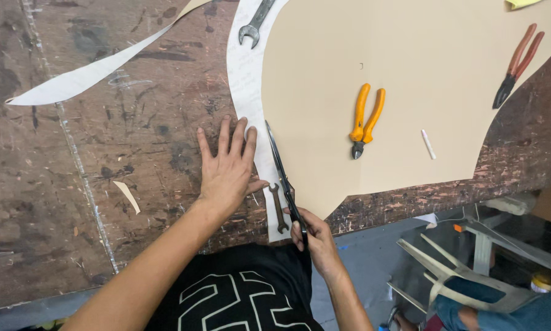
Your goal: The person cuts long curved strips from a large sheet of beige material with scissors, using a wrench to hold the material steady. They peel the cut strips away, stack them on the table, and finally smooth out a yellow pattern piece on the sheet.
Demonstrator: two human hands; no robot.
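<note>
My left hand (228, 168) lies flat with fingers spread on the worn brown workbench, its thumb side touching a white paper strip (243, 79). My right hand (312, 236) grips the handles of black scissors (280, 168), whose blades point away from me along the edge between the white strip and a large tan paper sheet (410, 73). A small rusty wrench (278, 208) rests on the white strip between my two hands.
On the tan sheet lie orange-handled cutters (364, 119), red-handled pliers (516, 64) and a white chalk stick (429, 144). A steel spanner (255, 24) sits at the top. A long cut paper strip (98, 70) curls at the upper left. Beyond the bench edge stands a metal frame (471, 270).
</note>
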